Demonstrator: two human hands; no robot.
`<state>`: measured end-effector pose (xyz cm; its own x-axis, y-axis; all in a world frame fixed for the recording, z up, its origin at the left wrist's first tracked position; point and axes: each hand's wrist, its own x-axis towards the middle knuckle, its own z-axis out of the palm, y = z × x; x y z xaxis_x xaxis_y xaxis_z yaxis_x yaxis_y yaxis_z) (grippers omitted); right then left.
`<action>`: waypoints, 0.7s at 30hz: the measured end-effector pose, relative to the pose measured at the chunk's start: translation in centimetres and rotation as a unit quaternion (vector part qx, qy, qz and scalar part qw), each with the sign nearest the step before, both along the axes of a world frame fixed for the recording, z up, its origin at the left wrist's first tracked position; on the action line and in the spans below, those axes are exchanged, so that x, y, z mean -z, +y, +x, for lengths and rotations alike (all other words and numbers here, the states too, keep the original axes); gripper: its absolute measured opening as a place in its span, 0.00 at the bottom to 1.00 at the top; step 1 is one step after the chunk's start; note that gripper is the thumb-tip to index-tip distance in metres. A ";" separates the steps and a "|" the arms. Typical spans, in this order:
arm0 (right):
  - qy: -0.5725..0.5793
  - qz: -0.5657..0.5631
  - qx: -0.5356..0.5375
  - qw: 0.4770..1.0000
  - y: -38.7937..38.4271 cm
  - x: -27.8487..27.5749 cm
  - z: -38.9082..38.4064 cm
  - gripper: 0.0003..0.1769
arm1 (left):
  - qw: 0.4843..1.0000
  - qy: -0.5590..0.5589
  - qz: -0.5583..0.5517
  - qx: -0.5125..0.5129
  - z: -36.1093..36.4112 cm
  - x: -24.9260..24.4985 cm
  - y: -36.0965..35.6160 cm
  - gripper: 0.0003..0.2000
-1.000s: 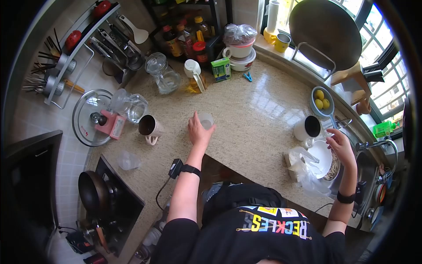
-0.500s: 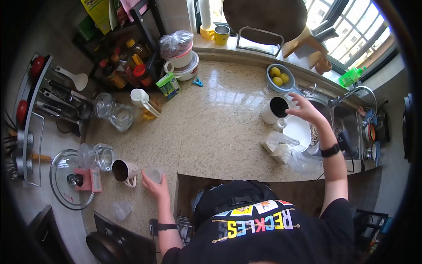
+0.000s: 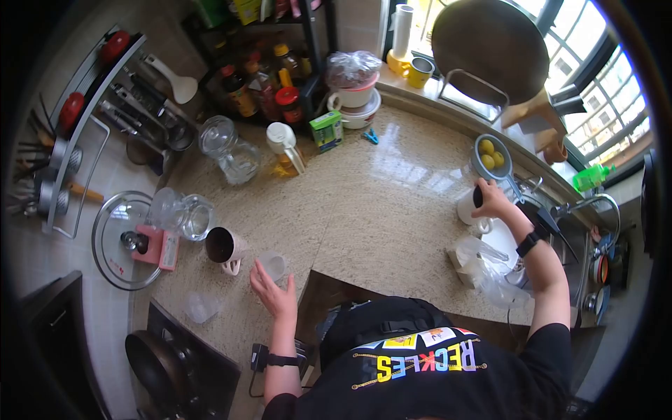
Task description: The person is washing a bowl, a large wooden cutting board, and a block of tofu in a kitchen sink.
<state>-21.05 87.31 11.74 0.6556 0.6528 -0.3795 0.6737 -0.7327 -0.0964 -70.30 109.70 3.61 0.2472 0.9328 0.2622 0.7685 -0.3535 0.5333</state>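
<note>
My left hand (image 3: pixel 275 290) is open, its fingers spread beside a small clear plastic cup (image 3: pixel 271 265) on the counter. Left of that cup stands a pinkish-white mug (image 3: pixel 226 248) with a dark inside. At the right, my right hand (image 3: pixel 492 201) has its fingers closed on the rim of a white mug (image 3: pixel 467 208) with a dark interior. Just below this mug are a white plate (image 3: pixel 500 240) and a crumpled clear plastic bag (image 3: pixel 493 280). Another clear plastic piece (image 3: pixel 202 306) lies at the lower left of the counter.
A blue colander (image 3: pixel 480 151) with yellow fruit sits near the sink (image 3: pixel 570 269). Glass jars (image 3: pixel 238 159), an oil jug (image 3: pixel 283 150), a green box (image 3: pixel 326 131) and stacked tubs (image 3: pixel 358 112) line the back left. A glass lid (image 3: pixel 112 255) and pans (image 3: pixel 157 367) are at far left.
My left hand has let go of the clear plastic cup and opened. My right hand has come down onto the white mug's rim. The whole view has shifted and turned.
</note>
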 end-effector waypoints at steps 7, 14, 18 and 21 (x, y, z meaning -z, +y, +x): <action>-0.091 -0.016 -0.169 0.981 8.4 -12.1 -8.6 0.43 | 0.999 -0.042 -0.004 0.022 -0.6 0.6 0.5 0.43; -0.063 -0.014 -0.367 0.928 21.5 -13.6 -21.2 0.47 | 0.994 -0.104 0.003 0.039 -1.1 0.9 0.3 0.40; -0.011 0.000 -0.404 0.915 28.9 -8.7 -28.0 0.49 | 0.992 -0.119 0.017 0.043 -2.4 1.2 0.9 0.37; 0.009 0.007 -0.393 0.920 32.5 -5.1 -31.5 0.50 | 0.990 -0.125 0.002 0.067 -2.6 1.6 1.4 0.33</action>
<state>-52.54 119.84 16.81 -0.0261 0.9269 -0.3744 0.9928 -0.0198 -0.1182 -72.93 111.10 1.99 0.2953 0.8950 0.3344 0.5587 -0.4457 0.6994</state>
